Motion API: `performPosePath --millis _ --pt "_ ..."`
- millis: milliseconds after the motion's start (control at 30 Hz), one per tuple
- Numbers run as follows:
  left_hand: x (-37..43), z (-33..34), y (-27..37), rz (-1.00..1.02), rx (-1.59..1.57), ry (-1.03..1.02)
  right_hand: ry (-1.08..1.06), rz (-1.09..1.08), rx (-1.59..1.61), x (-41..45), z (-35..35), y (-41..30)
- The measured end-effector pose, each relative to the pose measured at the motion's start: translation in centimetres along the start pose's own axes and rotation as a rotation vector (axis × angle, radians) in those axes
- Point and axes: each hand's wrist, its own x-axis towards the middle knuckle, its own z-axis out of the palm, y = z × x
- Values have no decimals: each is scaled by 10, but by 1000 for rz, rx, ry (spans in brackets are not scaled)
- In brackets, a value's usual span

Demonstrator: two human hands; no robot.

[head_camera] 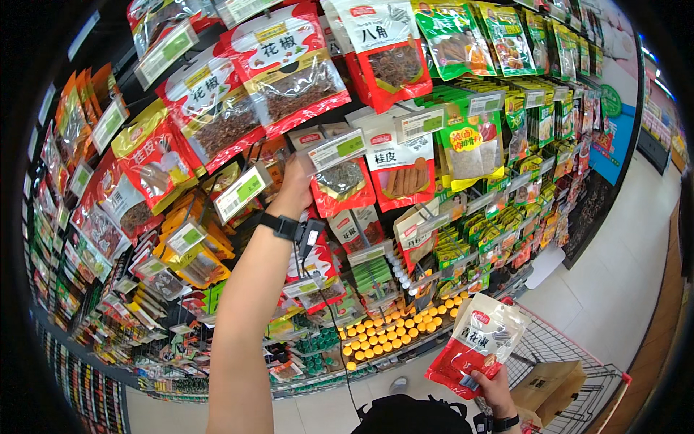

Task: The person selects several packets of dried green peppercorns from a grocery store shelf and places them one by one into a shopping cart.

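Observation:
My left hand (296,182) reaches up into the hanging display, beside a red-and-white spice packet (342,186) with a clear window showing dark contents. A price tag (337,151) hides the fingertips, so their grip cannot be seen. Low on the right, my right hand (494,386) pinches the bottom edge of a red-and-cream spice packet (477,344) that bears writing. Another packet's pale edge shows behind it. Right of the left hand hangs a packet of cinnamon bark (400,173), and above are large red-and-white pouches of reddish-brown spice (287,68).
A wire shopping cart (553,331) stands at lower right, holding a brown paper bag (547,388). Rows of yellow-capped containers (398,331) line a low shelf. Metal hooks and price tags (243,192) project from the rack. A black cable (335,320) hangs from my left wrist strap.

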Motion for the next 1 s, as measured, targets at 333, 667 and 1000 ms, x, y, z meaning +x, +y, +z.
performPosePath --millis 333,667,1000 --pt "35 -11 -45 364 -83 97 36 -48 32 -15 3 0" --pt "-41 34 2 126 -61 80 227 -51 11 -8 -20 7" --pt "-202 66 -40 261 686 -74 145 -134 -121 2 -9 -13"
